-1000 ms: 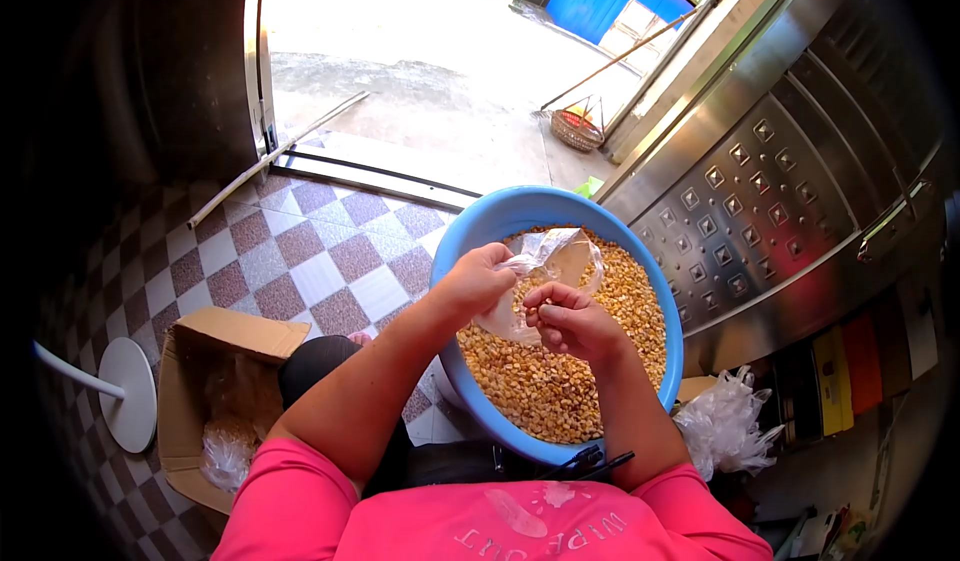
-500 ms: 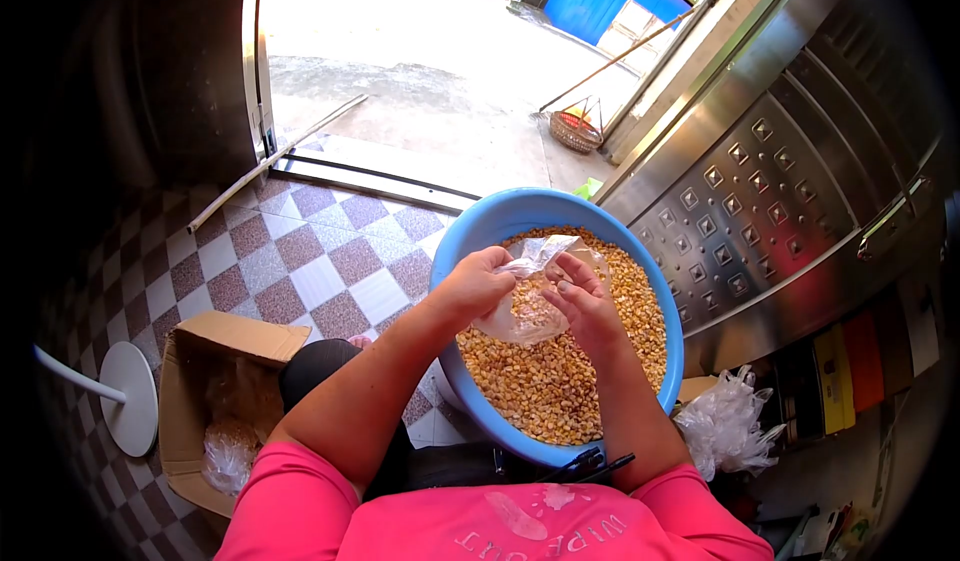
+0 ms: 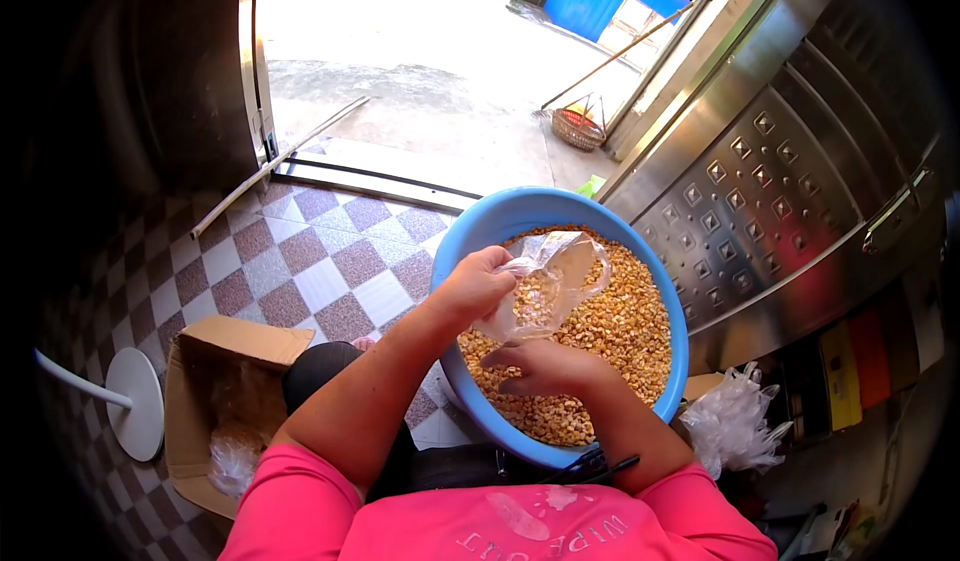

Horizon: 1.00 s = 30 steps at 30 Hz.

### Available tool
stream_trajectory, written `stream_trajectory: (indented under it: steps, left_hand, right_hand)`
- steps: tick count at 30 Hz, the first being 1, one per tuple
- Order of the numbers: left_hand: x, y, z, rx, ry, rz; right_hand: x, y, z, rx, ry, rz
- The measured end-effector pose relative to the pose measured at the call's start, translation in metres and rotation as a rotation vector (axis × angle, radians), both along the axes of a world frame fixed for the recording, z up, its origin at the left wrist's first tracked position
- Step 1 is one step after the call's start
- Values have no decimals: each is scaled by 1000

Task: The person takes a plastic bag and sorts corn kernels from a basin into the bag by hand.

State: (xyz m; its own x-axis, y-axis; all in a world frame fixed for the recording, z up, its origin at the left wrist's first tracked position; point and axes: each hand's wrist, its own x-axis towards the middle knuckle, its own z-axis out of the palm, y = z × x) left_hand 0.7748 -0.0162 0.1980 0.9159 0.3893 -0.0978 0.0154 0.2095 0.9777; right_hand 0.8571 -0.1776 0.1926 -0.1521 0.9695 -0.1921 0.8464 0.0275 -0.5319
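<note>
Left hand (image 3: 486, 283) holds bag (image 3: 550, 273); right hand (image 3: 548, 366) nearby, within tub rim (image 3: 478, 225)

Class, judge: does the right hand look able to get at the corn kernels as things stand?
Probably yes: the right hand is over the corn kernels, with the clear bag mostly beyond it.

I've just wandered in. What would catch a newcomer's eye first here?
Probably the big blue tub in front of the person, filled with yellow kernels. Above them, the left hand holds a clear bag, while the right hand is low over the kernels, just below the bag. Next come the bright pink shirt at the bottom and the shiny, studded door on the right.
</note>
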Motion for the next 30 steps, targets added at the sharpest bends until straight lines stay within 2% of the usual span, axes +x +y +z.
stream_trajectory:
  steps: [4,6,10,12,16,18,19,21,22,23,26,27,29,30]
  left_hand:
    - [1,1,0,6,22,-8]
    - [1,2,-1,11,11,-11]
    - [0,1,-1,9,1,-15]
    - [0,2,-1,-3,-7,-20]
    - [0,1,-2,-1,-17,-7]
    - [-2,0,2,-1,1,-10]
    - [-2,0,2,-1,0,-10]
    - [-2,0,2,1,-5,-18]
    - [-3,1,1,1,-6,-17]
    - [-3,1,1,-7,-9,-24]
    - [-2,1,1,-8,-9,-22]
    - [-2,0,1,-2,-7,-13]
    - [-1,1,0,-4,-5,-16]
    - [-1,1,0,-5,-2,-21]
  right_hand:
    - [-18,7,0,-91,-157,-39]
    - [-26,13,1,-315,-215,-34]
    - [-22,12,-8,-360,-108,-7]
    - [-21,13,0,-488,-120,-13]
    - [-10,7,-1,-440,-6,16]
    - [-1,4,1,-217,302,26]
    - [2,4,9,-217,301,26]
    - [8,5,30,-434,488,-158]
    - [12,3,31,-442,679,-223]
    - [16,2,33,-442,677,-222]
    - [33,-5,28,-334,1146,-421]
    - [34,-3,27,-334,1144,-420]
    - [35,-1,24,-121,1333,-585]
    - [40,2,20,-109,1428,-600]
